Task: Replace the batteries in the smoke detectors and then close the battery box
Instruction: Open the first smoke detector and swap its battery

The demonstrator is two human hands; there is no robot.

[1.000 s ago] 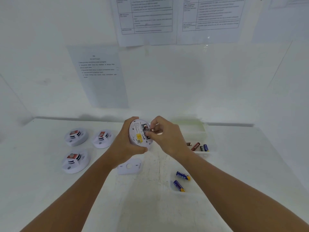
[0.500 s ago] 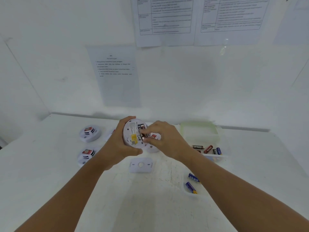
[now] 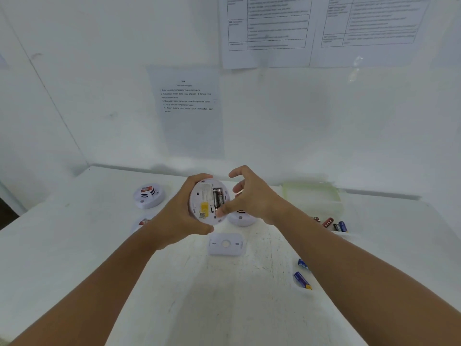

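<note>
While I watch remotely, left hand (image 3: 178,221) grips upturned smoke detector (image 3: 208,202), right hand (image 3: 249,196) at its 3 o'clock, fingers curled, thumb touching battery bay, holding nothing.

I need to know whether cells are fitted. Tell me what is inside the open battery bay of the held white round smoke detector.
Two dark batteries lie side by side in the white round smoke detector. The right hand's thumb covers their lower ends.

A detector (image 3: 209,201) is held above the table (image 3: 74,245) centre. A cover plate (image 3: 226,244) lies at 6 o'clock from it, another detector (image 3: 149,196) at 9 o'clock, loose batteries (image 3: 334,224) at 3 o'clock.
</note>
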